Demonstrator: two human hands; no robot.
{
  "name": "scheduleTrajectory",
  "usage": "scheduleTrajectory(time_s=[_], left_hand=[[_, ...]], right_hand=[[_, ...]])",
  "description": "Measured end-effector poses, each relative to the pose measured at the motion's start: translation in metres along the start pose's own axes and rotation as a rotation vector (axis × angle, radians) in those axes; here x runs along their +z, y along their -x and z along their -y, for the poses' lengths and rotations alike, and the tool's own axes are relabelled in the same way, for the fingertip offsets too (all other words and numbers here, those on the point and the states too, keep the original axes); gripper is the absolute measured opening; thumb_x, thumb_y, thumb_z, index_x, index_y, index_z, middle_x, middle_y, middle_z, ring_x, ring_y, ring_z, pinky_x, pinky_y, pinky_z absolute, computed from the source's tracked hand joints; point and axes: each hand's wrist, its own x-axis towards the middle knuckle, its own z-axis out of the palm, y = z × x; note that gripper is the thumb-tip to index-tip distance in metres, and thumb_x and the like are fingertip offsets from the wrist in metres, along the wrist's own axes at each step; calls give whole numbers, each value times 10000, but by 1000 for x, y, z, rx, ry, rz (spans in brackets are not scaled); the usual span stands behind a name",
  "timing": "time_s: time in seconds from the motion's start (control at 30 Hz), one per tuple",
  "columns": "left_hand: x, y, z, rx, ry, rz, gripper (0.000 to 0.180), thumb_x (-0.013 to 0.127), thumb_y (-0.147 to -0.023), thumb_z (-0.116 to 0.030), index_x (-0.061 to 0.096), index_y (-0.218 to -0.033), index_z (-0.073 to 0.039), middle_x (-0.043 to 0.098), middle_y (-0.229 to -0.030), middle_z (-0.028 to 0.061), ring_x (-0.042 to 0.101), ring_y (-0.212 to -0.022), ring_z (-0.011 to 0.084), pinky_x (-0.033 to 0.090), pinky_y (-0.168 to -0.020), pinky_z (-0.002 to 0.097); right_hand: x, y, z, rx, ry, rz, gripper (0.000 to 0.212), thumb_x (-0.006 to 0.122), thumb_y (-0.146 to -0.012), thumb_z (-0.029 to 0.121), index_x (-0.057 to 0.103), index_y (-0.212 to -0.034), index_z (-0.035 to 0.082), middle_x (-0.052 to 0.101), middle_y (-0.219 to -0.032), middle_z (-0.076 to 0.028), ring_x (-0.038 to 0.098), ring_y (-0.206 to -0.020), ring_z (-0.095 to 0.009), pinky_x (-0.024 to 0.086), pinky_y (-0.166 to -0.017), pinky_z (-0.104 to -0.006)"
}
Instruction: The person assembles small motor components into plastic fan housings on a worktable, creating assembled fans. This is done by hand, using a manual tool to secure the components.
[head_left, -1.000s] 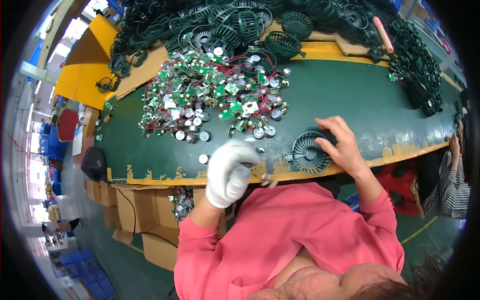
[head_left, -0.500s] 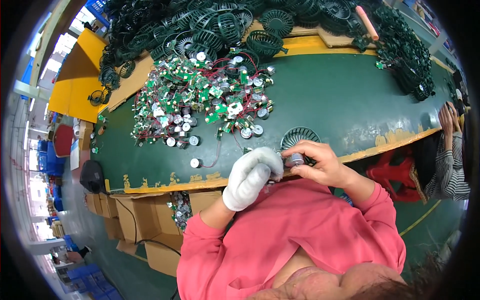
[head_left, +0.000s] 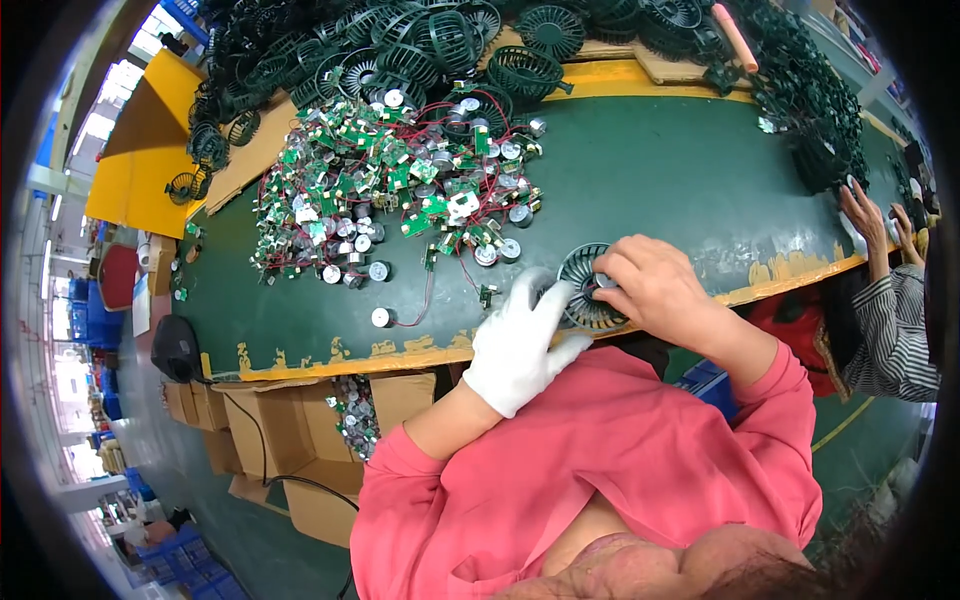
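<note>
A dark green round plastic fan guard (head_left: 580, 262) with radial ribs lies near the table's front edge, in front of me. My left hand (head_left: 515, 355), in a white glove with greyed fingertips, is closed at its left side, fingers over the rim and thumb near the lower edge. My bare right hand (head_left: 655, 290) reaches in from the right, its fingers pinched inside the guard on a small silver motor (head_left: 604, 282), mostly covered by the fingers. A small green circuit board (head_left: 487, 295) lies left of the guard on a red wire.
A heap of green circuit boards with wired motors (head_left: 400, 180) covers the table's left middle. Behind it are piled dark green guards (head_left: 420, 50). One loose motor (head_left: 381, 317) lies near the front edge. Cardboard boxes (head_left: 290, 430) stand below. A co-worker's hands (head_left: 870, 220) are at right.
My right hand has carried the motor from above the front edge into the guard. My left hand has opened out from a curl and moved to the guard's left rim.
</note>
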Motion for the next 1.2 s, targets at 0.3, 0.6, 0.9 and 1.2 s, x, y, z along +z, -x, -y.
scheduleTrajectory(time_s=[0.3,0.6,0.9,1.2], left_hand=[[6,-2,25,223,-233,-21,274,675,-773,-234,593,-1017,-138,552,-977,40,572,-807,232,489,-654,355],[5,-2,28,228,-226,43,341,709,-755,-237,626,-1073,-146,588,-1033,80,581,-886,266,487,-716,361],[-60,44,74,-92,-322,-509,348,704,-750,-150,641,-1085,-85,581,-1065,144,586,-933,322,485,-807,398],[-72,57,113,-424,-453,-351,342,732,-716,-208,666,-1034,-101,585,-998,117,565,-927,294,462,-810,390]], right_hand=[[6,-10,-11,-256,144,241,282,729,-709,220,607,-914,70,539,-785,-58,548,-787,-235,397,-700,-355],[11,-16,-5,-267,288,340,174,692,-715,226,596,-760,88,574,-770,-62,577,-767,-237,427,-690,-358],[-11,13,-52,59,375,129,208,743,-664,280,630,-722,115,577,-725,-54,607,-783,-240,435,-687,-380],[-95,7,-180,451,708,-191,302,679,-770,131,639,-1066,91,613,-872,-109,614,-844,-319,488,-719,-424]])
